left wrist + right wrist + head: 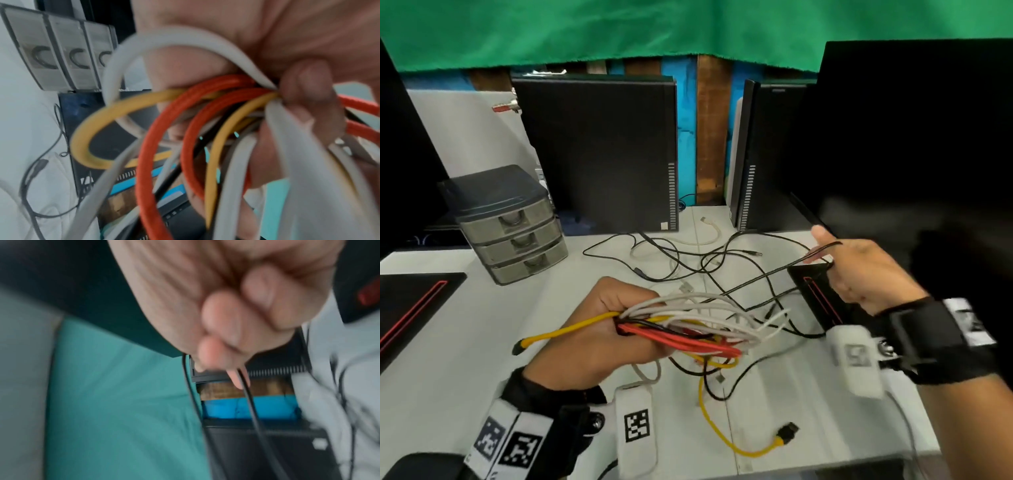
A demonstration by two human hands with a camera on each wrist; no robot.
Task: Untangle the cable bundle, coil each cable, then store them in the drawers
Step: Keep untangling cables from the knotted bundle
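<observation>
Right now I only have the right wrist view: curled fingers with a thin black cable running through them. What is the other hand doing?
Observer: The left hand grips a bundle of white, yellow and red cables above the table.
Operator: Is my black cable tied into that bundle?
Observer: The thin black cable runs from the right hand down towards the bundle; I cannot tell where it ends.
Operator: Are the drawers open yet?
Observer: No. The grey drawer unit stands at the table's far left, all three drawers shut.
</observation>
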